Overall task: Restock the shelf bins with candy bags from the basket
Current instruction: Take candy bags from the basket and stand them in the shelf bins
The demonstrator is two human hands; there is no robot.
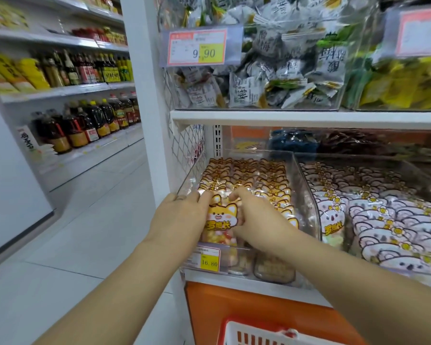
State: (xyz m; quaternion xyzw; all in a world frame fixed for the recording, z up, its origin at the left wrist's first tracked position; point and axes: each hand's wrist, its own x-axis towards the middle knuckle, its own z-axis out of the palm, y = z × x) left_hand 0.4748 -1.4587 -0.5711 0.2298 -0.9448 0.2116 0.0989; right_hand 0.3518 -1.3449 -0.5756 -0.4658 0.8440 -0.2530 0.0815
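A candy bag printed with an orange fox face is held upright at the front of a clear bin on the lower shelf, in the left-hand row. Coloured sweets can be seen through its lower half.

It is flanked by both hands. The left hand is laid against the bag's left edge, its fingers pressed together and nearly straight up to the top corner; the thumb is hidden. The right hand is set on the bag's right side, with its fingers curled over the upper right corner and gripping it.

Behind and beside the bag, the bin is filled with rows of matching fox bags. A price tag reading 16.80 is fixed to the bin's front wall, below the hands.

In the neighbouring bin to the right, pink koala bags are packed in overlapping rows. On the shelf above, grey-and-white wrapped sweets are piled in a clear box bearing a 9.90 tag.

A red-and-white basket is seen at the bottom edge, in front of an orange panel. Bottles are lined on shelving at far left.
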